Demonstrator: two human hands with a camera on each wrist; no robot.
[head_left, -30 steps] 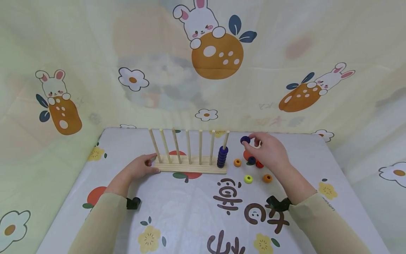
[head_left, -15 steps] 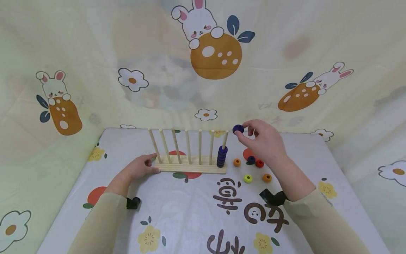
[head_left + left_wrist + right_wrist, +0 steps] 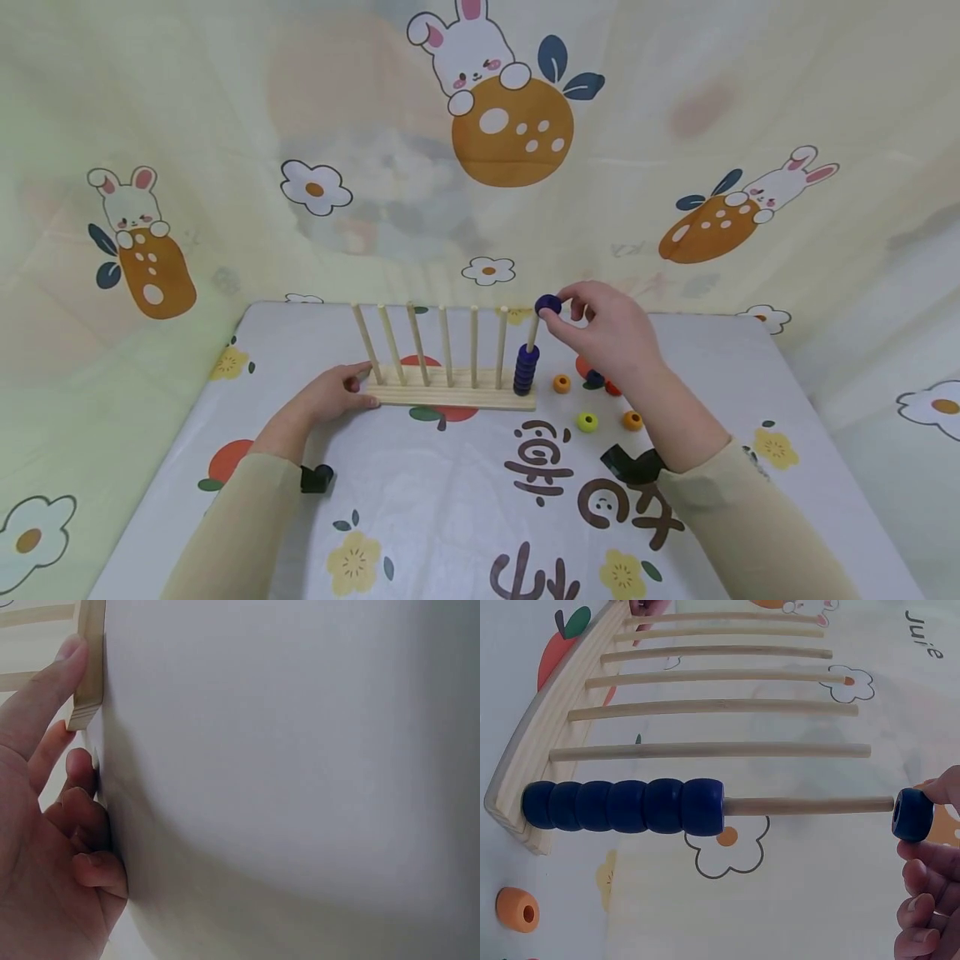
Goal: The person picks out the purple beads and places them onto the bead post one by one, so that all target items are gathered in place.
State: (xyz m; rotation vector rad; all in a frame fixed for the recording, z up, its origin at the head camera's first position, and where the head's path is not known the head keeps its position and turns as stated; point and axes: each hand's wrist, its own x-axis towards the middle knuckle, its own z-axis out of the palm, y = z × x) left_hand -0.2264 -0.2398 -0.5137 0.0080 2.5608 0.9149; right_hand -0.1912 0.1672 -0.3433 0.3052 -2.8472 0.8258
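A wooden rack of upright pegs stands on the table, its left end held between the thumb and index finger of my left hand. In the left wrist view, the thumb presses the front of the rack's base. Several dark blue beads are stacked at the bottom of the rightmost peg. My right hand pinches another dark blue bead between thumb and index finger. This bead is right at that peg's tip; whether the peg has entered its hole I cannot tell.
Loose beads lie right of the rack: two orange, one near the base and one farther right, a yellow-green bead, a dark blue bead and a partly hidden red bead. A patterned cloth hangs behind the table.
My right hand has lifted the dark blue bead and carried it left, from above the loose beads to the rightmost peg's tip. The left hand and rack have stayed still.
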